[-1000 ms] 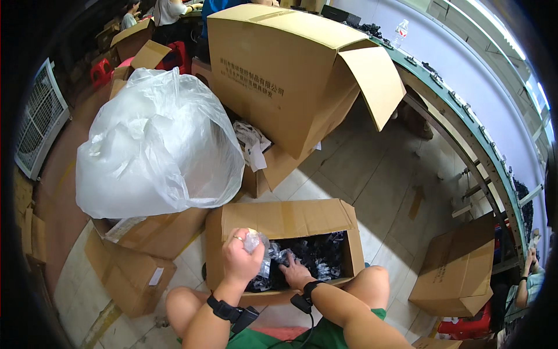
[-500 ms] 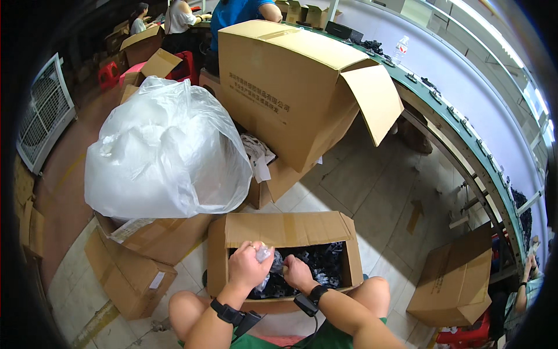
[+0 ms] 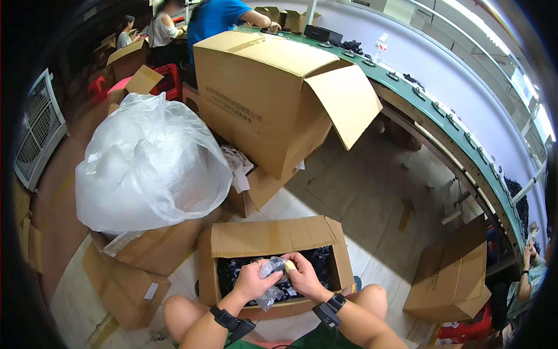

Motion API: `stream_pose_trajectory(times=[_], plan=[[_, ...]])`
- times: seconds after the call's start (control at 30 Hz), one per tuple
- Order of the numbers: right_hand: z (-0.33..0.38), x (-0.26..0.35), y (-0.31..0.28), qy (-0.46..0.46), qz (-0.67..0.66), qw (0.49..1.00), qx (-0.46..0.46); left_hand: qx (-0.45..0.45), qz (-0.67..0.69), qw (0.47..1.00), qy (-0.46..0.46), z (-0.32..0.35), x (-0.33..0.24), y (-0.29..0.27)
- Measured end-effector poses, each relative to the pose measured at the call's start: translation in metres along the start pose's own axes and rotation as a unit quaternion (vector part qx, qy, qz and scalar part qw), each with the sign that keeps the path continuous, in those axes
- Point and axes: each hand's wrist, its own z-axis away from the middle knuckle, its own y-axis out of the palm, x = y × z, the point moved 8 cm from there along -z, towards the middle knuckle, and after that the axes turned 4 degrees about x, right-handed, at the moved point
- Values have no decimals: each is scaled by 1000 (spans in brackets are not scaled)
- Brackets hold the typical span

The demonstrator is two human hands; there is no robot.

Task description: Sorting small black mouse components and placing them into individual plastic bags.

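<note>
1. Head view: looks down on a bare left hand (image 3: 252, 282) and a bare right hand (image 3: 304, 278), just beside each other near 6 o'clock in the picture.
2. Shows crumpled clear plastic (image 3: 268, 299) bunched between the two hands: at 3 o'clock from the left, at 9 o'clock from the right, with a loose end drooping toward 6.
3. Wraps the left fingers around the plastic; brings right thumb and fingertips together, pinching its upper-right edge. Cannot tell what, if anything, lies inside it.
4. Includes a pale yellow patch at the right thumb, too small to identify, and a dark band on each wrist.
5. Sets both hands over an open cardboard box (image 3: 273, 235), with small dark pieces (image 3: 229, 270) inside and a flap at 12 o'clock.
6. Taking the hands as hub, puts a big translucent bag (image 3: 151, 168) at 10 o'clock, a large carton (image 3: 256, 110) near 12, a green-topped bench (image 3: 405, 85) curving from 12 toward 3, and another carton (image 3: 450, 270) at 3.
</note>
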Motion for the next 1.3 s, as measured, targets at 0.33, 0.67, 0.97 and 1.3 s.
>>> stream_pose_trajectory(times=[0.33,0.67,0.97,1.3], plan=[[29,-14,20,97,-37,991,86,8,-210,975,74,8,-4,21],[32,9,-1,99,19,989,111,93,-113,985,87,3,-22,28],[35,27,-6,63,-22,995,77,64,-172,977,104,3,-14,23],[30,29,-22,148,384,908,80,31,-269,953,138,11,-27,26]])
